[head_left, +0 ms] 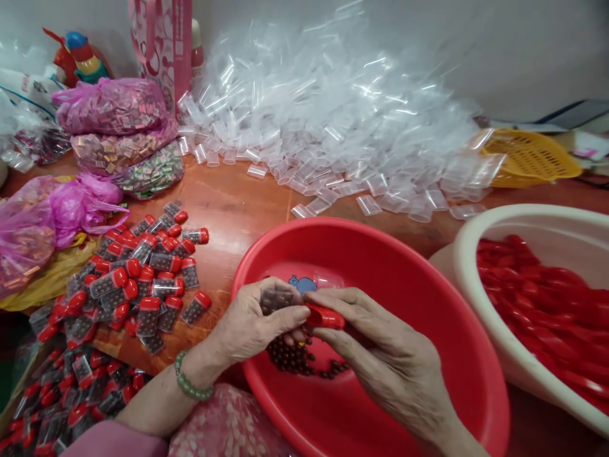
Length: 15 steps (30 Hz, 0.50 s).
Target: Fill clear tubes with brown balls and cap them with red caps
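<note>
My left hand [259, 324] is closed around a clear container [277, 299] of dark beads, held over the red basin [428, 292]. A green bead bracelet circles that wrist. My right hand [380, 349] pinches a red cap [326, 317] between thumb and fingers, close against the left fingertips. Whether the cap touches the container is hidden by the fingers. Below both hands, loose dark brown beads [290, 362] lie on the basin floor. A clear empty container [328, 280] rests inside the basin behind my fingers, beside a blue printed figure.
Red-capped filled containers [152, 279] pile up at left, more below. Clear containers [323, 139] heap along the wall. A white tub [464, 254] of red caps stands right, a yellow basket [533, 158] behind it. Pink bags [114, 108] sit back left.
</note>
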Available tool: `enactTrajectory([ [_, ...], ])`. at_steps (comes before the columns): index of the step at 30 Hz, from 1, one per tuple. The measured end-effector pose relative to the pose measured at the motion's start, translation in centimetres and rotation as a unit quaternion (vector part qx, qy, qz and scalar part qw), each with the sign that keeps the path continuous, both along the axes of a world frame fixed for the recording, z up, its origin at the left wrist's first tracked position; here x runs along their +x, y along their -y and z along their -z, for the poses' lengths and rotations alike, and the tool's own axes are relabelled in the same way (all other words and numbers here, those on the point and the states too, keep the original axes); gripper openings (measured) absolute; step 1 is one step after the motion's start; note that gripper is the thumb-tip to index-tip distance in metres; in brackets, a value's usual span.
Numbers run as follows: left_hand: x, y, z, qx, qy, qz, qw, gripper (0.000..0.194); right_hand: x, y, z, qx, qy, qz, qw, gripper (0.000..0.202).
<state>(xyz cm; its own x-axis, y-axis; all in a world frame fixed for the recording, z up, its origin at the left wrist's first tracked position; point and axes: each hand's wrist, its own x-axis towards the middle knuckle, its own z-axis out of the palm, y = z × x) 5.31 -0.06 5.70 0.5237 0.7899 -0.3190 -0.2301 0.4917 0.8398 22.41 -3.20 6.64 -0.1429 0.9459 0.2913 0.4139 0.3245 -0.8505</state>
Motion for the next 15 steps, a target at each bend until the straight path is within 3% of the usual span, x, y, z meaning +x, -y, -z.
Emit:
enactTrajectory([
  [4, 0.1, 0.1, -0.1, -0.003, -0.011, 0.022, 1.000, 0.038, 0.9, -0.1, -0.1, -0.055, -0.004, 0.057, 0.997, 0.027],
  [7, 0.3, 0.2, -0.1, -0.001, -0.003, 0.042, 0.999, 0.032, 1.4, -0.4, -0.2, -0.027, -0.004, 0.082, 0.996, 0.034],
  [11, 0.4, 0.1, -0.1, 0.009, 0.016, 0.080, 0.997, 0.032, 1.6, -1.2, -0.8, 0.058, 0.067, -0.012, 0.996, 0.030],
  [15, 0.5, 0.0, 0.0, 0.003, 0.047, 0.109, 0.993, 0.032, 1.3, -1.6, -1.5, 0.086, 0.090, -0.083, 0.989, 0.035],
])
